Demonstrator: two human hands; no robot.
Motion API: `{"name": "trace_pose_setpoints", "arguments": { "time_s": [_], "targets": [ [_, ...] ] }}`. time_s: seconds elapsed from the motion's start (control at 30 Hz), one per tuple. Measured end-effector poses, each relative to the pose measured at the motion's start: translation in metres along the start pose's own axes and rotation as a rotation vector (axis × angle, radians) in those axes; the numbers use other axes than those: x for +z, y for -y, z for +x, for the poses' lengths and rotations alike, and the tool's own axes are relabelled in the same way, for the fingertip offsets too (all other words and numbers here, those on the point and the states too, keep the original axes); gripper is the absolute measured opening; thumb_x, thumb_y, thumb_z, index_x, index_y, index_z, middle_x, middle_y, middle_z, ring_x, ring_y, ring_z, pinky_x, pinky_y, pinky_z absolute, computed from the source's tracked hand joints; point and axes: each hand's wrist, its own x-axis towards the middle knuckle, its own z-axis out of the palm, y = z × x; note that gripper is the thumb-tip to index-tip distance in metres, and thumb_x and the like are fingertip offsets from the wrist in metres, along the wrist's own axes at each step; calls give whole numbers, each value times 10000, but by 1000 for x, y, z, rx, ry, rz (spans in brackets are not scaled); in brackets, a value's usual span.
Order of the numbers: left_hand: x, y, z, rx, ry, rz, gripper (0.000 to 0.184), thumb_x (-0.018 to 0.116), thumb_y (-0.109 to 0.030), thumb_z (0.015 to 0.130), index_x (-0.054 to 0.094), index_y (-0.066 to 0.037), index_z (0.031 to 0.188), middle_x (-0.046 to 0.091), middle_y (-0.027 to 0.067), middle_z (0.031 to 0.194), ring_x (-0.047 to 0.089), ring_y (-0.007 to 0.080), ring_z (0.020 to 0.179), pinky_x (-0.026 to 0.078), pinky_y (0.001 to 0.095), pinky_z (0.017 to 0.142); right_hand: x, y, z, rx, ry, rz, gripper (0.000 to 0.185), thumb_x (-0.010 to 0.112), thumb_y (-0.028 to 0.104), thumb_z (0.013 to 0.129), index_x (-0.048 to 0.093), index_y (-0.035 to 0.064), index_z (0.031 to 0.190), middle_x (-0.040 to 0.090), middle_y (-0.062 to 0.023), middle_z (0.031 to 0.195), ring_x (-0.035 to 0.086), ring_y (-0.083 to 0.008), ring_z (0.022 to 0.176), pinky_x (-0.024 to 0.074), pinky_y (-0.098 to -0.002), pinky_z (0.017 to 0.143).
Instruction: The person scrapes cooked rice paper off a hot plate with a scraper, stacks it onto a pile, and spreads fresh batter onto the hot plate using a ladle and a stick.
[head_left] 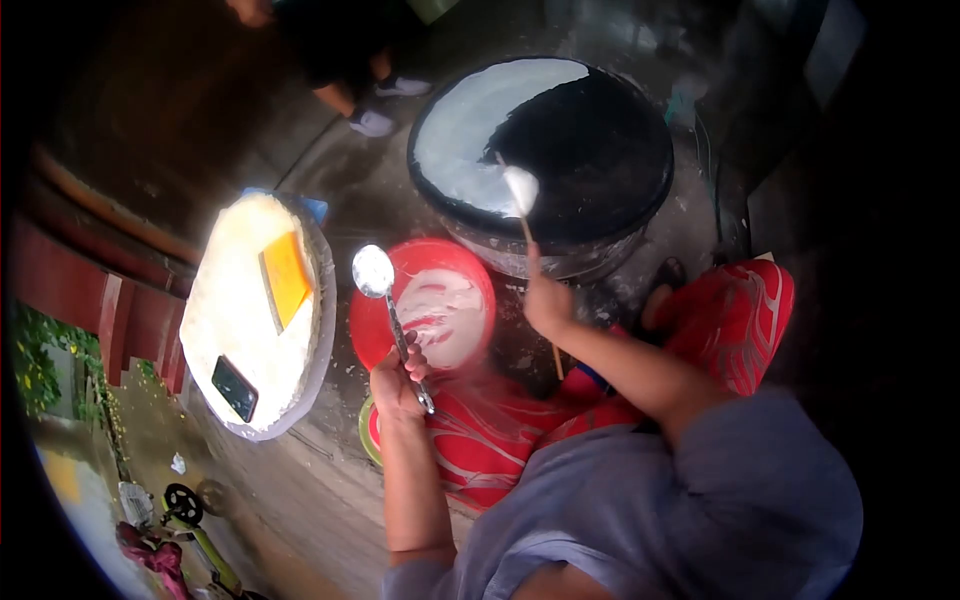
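Observation:
My left hand (pixel 398 388) is closed around the handle of a metal ladle (pixel 374 272), whose round bowl is raised over the left rim of a red basin (pixel 366 325). White batter (pixel 447 318) lies in the basin and streaks its inside. In my right hand (pixel 549 306) is a thin wooden spreader stick (pixel 527 234), gripped part way along. Its far end is over a large round black griddle (pixel 598 165), beside a thick white blob (pixel 521 189). Whether the blob clings to the stick cannot be made out. A thin layer of batter (pixel 450 125) coats the griddle's left and upper part.
At left stands a round, white-topped table (pixel 225 280) bearing a yellow flat piece (pixel 286 268) and a dark phone (pixel 234 389). A person's shoes (pixel 373 124) show beyond the basin. Cables (pixel 706 150) hang right of the griddle. Red patterned cloth (pixel 485 430) covers my legs.

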Motion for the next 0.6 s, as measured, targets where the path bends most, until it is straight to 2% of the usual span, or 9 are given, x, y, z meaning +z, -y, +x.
{"name": "trace_pose_setpoints", "arguments": {
  "time_s": [0.1, 0.17, 0.23, 0.3, 0.37, 0.43, 0.47, 0.53, 0.6],
  "targets": [
    [-3, -2, 4, -2, 0, 31, 314, 314, -156, 935, 437, 89, 1088, 473, 87, 785, 414, 126, 552, 360, 232, 438, -41, -1, -41, -9, 38, -55, 774, 439, 34, 784, -14, 17, 1410, 608, -193, 717, 595, -314, 558, 475, -417, 509],
    [0, 0, 3, 4, -23, 41, 299, 319, -130, 923, 437, 89, 1088, 472, 82, 776, 417, 124, 547, 363, 230, 438, -39, 7, -44, -77, 116, -111, 745, 417, 52, 794, -11, -16, 1400, 602, -191, 666, 593, -306, 531, 474, -419, 492],
    [4, 0, 3, -4, -2, 18, 271, 307, -121, 917, 448, 76, 1040, 474, 94, 770, 403, 124, 557, 355, 227, 454, -1, -8, -26, -273, 4, -165, 707, 395, 73, 815, 13, 5, 1406, 610, -208, 694, 603, -322, 568, 480, -418, 507],
    [5, -1, 3, -12, -20, 32, 274, 299, -125, 922, 443, 76, 1040, 475, 93, 771, 403, 124, 553, 359, 230, 455, -21, -10, -14, -49, 26, -149, 683, 390, 85, 826, 47, 40, 1415, 609, -208, 691, 609, -325, 590, 486, -417, 521],
    [3, 1, 4, 10, 1, 65, 276, 302, -131, 926, 440, 78, 1041, 477, 95, 767, 402, 123, 549, 361, 231, 456, -31, -41, -17, -1, -36, -95, 678, 387, 83, 834, 51, 75, 1424, 617, -212, 760, 615, -329, 609, 493, -407, 526],
    [2, 0, 8, -3, 12, 61, 271, 309, -127, 923, 441, 78, 1041, 477, 96, 765, 401, 123, 545, 362, 231, 455, -48, -48, -30, 33, -22, -200, 679, 383, 69, 832, 53, 87, 1425, 619, -211, 812, 618, -332, 618, 496, -409, 530],
    [2, 0, 9, -10, 13, 57, 266, 315, -124, 921, 441, 78, 1041, 478, 97, 762, 400, 123, 540, 364, 231, 455, -49, -48, -31, 40, -25, -203, 679, 383, 69, 832, 53, 87, 1425, 619, -211, 812, 618, -332, 618, 496, -409, 530],
    [4, 1, 10, -21, -9, 43, 268, 314, -124, 921, 441, 79, 1041, 478, 97, 760, 400, 123, 537, 364, 232, 454, -43, -42, -32, -134, 5, -275, 682, 392, 59, 824, 69, 87, 1425, 614, -212, 838, 621, -327, 623, 500, -411, 531],
    [9, 1, 10, -21, -17, 35, 282, 297, -128, 927, 443, 84, 1042, 479, 96, 761, 405, 123, 537, 361, 233, 451, -41, -52, -26, -159, 11, -277, 683, 397, 61, 823, 72, 82, 1424, 614, -210, 844, 619, -329, 617, 500, -416, 527]
  ]
}}
